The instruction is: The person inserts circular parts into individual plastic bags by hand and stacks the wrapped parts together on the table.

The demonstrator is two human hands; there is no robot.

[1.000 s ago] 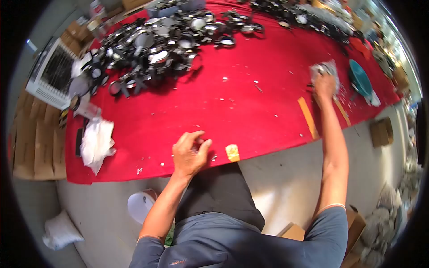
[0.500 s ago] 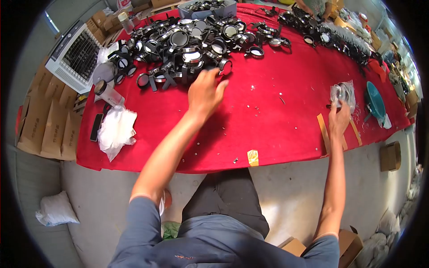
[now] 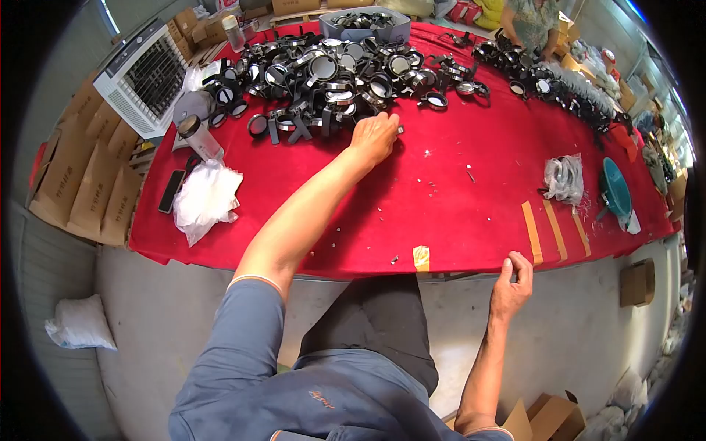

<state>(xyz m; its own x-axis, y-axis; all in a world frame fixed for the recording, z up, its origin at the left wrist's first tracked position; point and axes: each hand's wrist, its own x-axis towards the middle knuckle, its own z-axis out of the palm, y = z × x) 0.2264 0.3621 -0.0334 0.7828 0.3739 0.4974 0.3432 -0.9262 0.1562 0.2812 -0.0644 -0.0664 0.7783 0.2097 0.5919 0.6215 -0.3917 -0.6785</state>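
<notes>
My left hand (image 3: 376, 138) is at the front edge of a big heap of round black-and-silver pieces (image 3: 323, 67) with pale discs and black straps. Its fingers are closed round one such metal-rimmed piece, mostly hidden by the hand; only a small grey bit shows beside the fingertips. My right hand (image 3: 512, 285) hovers at the table's front edge with fingers loosely curled, thumb apart, and nothing visible in it. A clear plastic bag (image 3: 565, 178) with metal-looking rings inside lies beyond it on the red cloth (image 3: 456, 220).
Tape strips (image 3: 555, 231) hang by the front edge, left of a teal basket (image 3: 616, 187). White plastic bags (image 3: 206, 200), a phone (image 3: 172, 191) and a jar (image 3: 200, 138) lie at left. A grey tub (image 3: 365, 29) stands behind the heap. Another person (image 3: 531, 26) is at the far right.
My right hand has let go of the bagged rings and drawn back toward me. My left hand has closed at the heap's edge, covering the round piece there. The view has shifted slightly.
</notes>
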